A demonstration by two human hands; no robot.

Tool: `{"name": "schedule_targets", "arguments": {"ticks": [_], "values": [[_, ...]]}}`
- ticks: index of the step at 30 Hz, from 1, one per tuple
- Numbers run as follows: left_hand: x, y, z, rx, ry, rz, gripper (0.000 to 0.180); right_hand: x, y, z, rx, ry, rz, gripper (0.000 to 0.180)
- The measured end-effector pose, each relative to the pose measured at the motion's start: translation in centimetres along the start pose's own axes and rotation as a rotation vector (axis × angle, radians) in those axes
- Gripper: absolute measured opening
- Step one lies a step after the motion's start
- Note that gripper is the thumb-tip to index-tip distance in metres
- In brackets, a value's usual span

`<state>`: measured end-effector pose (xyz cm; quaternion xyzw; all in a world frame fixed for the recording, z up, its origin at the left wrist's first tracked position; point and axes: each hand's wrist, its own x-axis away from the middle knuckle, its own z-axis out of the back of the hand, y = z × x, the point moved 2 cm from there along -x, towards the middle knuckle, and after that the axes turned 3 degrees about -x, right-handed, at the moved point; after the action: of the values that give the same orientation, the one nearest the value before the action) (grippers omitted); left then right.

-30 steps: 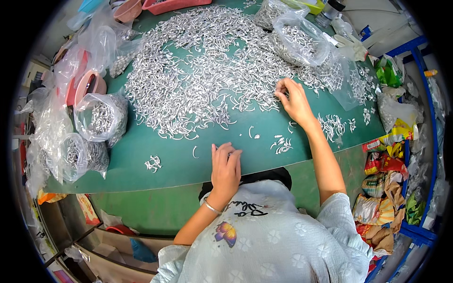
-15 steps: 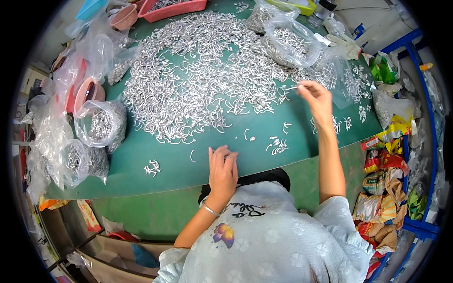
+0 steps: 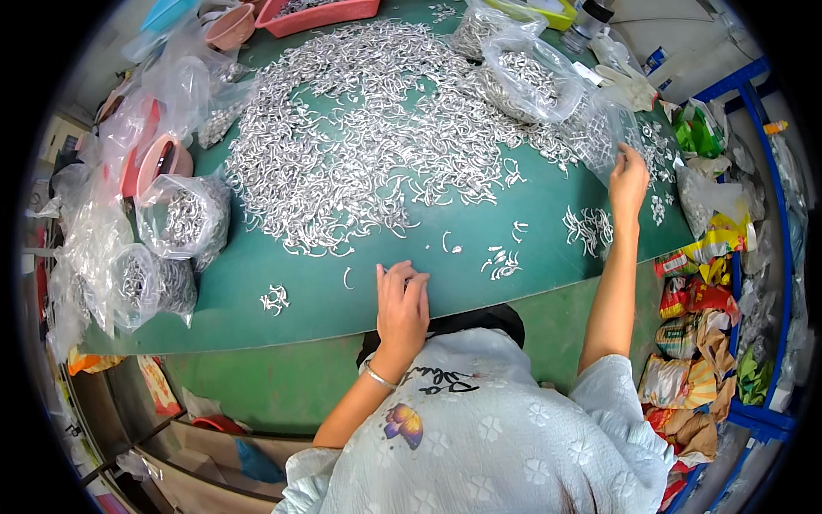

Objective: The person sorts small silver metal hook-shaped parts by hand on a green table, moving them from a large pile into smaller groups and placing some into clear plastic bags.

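Curved silvery metal pieces (image 3: 308,184) lie in a wide, loose heap across the green table (image 3: 377,295). My left hand (image 3: 402,304) rests on the tabletop near its front edge, fingers loosely bent and a little apart, with nothing seen in it. At the right, my right hand (image 3: 629,180) reaches to the edge of a clear plastic bag (image 3: 604,141) with small silvery parts under it. Its fingertips are pressed together; what they hold, if anything, is too small to tell. A small pile of curved pieces (image 3: 588,230) lies beside my right forearm.
Open clear bags of metal pieces (image 3: 184,218) stand at the left beside a pink container (image 3: 164,163). Another filled bag (image 3: 531,81) stands at the back right, near a red tray (image 3: 317,15). Small groups of pieces (image 3: 503,264) lie toward the front. A blue rack (image 3: 762,420) stands right.
My right hand has moved right, from the heap's right edge to the clear bag. The thin silvery piece seen in its fingers before no longer shows. My left hand has stayed put.
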<state>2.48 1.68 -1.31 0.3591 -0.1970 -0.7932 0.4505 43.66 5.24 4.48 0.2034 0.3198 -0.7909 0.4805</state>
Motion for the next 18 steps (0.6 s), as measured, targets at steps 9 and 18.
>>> {"name": "schedule_targets", "arguments": {"ticks": [9, 18], "values": [[-0.1, 0.0, 0.6, 0.021, -0.065, 0.029, 0.018, 7.7, -18.1, -3.1, -0.381, -0.669, 0.450, 0.060], [0.1, 0.0, 1.1, 0.074, -0.131, 0.064, 0.020, 7.8, -17.4, -5.1, -0.462, -0.487, 0.410, 0.024]]}}
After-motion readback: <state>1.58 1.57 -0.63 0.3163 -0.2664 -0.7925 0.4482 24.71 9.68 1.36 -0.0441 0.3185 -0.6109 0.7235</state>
